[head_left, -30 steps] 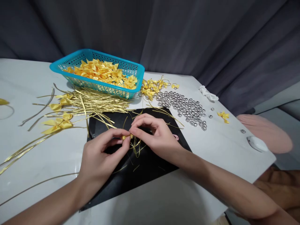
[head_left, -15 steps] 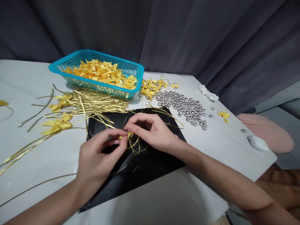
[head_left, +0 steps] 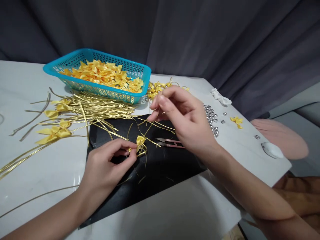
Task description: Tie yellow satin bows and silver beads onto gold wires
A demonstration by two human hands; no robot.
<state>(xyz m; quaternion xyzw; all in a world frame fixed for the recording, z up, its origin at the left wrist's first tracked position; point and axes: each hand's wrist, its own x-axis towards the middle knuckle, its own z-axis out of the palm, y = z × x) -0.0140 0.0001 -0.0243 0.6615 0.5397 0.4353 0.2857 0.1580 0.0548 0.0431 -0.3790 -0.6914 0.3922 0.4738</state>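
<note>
Both hands work over the black mat (head_left: 160, 173), which lies on the white worktop (head_left: 175, 203) short of its far edge. My left hand (head_left: 105, 163) is low at the mat's left side, thumb and forefinger clamped on a yellow ribbon bow (head_left: 140, 140); its folded petals stand up past my fingertips, small gold loops curling below. My right hand (head_left: 190, 120) is raised above the mat's right half, grip closed, thumb against fingers, on a thin gold strand (head_left: 150, 126) running up from the bow. Pink-handled thread snips (head_left: 172, 145) lie on the mat, partly behind my right wrist. Beyond the mat's far left corner: a heap of gold cords (head_left: 102, 108), some ends crossing onto the mat. Behind them, near the worktop's far edge, a teal basket (head_left: 147, 80) holds many yellow petal pieces (head_left: 100, 73). More yellow bows (head_left: 56, 131) lie left of the mat. Silver beads (head_left: 211, 116) show past my right hand, partly hidden by it. By the worktop's right edge: a crumpled white strip (head_left: 221, 97), a single yellow flower (head_left: 236, 122), and, near the right corner, a white rounded object (head_left: 272, 150).
</note>
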